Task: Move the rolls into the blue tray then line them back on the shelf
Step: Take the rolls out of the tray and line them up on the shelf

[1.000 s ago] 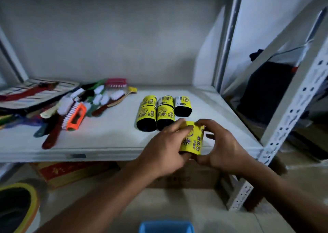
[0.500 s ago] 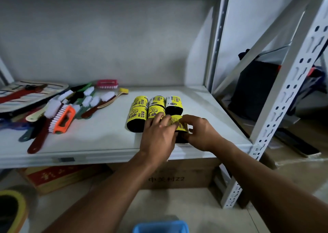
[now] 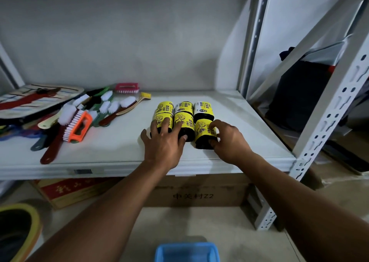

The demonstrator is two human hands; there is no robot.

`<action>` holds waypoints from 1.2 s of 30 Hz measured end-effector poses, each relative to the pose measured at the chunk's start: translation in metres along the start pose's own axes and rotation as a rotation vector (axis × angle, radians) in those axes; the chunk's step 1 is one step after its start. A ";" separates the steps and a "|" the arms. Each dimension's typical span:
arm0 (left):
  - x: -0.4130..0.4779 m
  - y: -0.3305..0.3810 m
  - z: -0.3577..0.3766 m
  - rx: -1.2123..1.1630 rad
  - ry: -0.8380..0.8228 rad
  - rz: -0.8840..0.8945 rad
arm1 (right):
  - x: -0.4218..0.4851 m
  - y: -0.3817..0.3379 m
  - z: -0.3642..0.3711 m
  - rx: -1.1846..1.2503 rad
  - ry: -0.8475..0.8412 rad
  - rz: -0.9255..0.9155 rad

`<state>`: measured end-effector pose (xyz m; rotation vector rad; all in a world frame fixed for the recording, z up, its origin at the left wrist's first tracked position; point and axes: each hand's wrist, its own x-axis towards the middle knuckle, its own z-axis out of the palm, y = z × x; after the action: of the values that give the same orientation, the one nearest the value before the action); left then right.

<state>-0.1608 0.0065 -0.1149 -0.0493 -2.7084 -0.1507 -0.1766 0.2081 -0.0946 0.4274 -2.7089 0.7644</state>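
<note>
1. The right hand [image 3: 229,142] curls its fingers round the near-right roll [image 3: 202,131], pinching it.
2. The left hand [image 3: 163,144] rests straight-fingered on the neighbouring rolls [image 3: 188,123].
3. Six rolls lie in two rows on the shelf [image 3: 119,146], so the lining-up looks nearly done.
4. Next, nudge it flush and release. The blue tray [image 3: 187,251] waits below.

Blue tray [image 3: 186,251]: at 6 o'clock, the bottom edge cuts off its near part.
Two front left rolls [image 3: 188,125]: the left grip [image 3: 163,146] lies flat over their near ends.
Front right roll [image 3: 202,132]: the right grip [image 3: 231,142] curls round it and hides its right side.
Roll labels: the print is too small and blurry to read.
Yellow-rimmed thing [image 3: 26,208]: at 8 o'clock, cut off by the corner; can't tell what it is.
Box [image 3: 199,195]: the shelf [image 3: 119,152] hides its top.
Brush pile [image 3: 79,126]: at 9 o'clock, it runs off the left edge.
</note>
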 end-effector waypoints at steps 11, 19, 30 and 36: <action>0.004 -0.009 0.015 -0.146 0.143 0.045 | 0.000 -0.005 0.014 -0.022 0.144 0.012; 0.002 -0.016 0.024 -0.279 0.246 0.010 | 0.006 -0.006 0.020 -0.009 0.170 0.052; 0.007 -0.014 0.027 -0.266 0.287 -0.022 | 0.012 -0.007 0.022 -0.031 0.185 0.095; 0.008 -0.013 0.027 -0.247 0.290 -0.024 | 0.014 -0.008 0.022 -0.030 0.177 0.108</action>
<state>-0.1801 -0.0032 -0.1376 -0.0619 -2.3888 -0.4624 -0.1911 0.1870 -0.1035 0.1979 -2.5897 0.7510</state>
